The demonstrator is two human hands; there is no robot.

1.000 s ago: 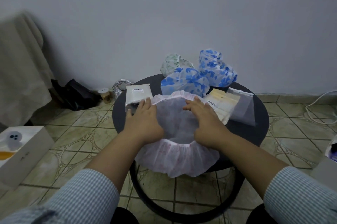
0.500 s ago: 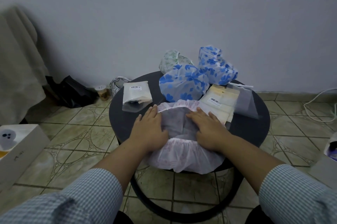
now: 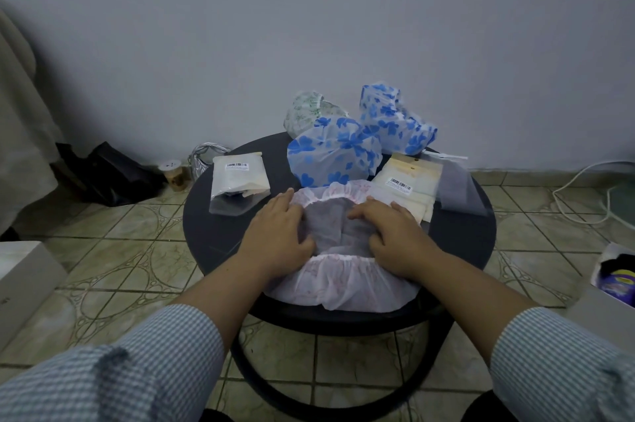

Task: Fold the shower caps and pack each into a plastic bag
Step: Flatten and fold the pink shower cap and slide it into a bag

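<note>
Left hand and right hand pressing flat on pink shower cap, fingers relaxed, near desk front edge

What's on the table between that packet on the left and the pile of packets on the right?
In the head view, the pink shower cap with both hands on it, and behind it a blue-flowered cap.

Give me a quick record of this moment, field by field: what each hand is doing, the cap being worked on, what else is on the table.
left hand: flat on the pink shower cap, fingers straight
right hand: pressing the same cap, fingers slightly bent
cap state: spread open, near edge hanging over the round black table
waiting caps: two blue-flowered caps, one green-patterned cap
bags: flat plastic bags right, a filled bag left
</note>
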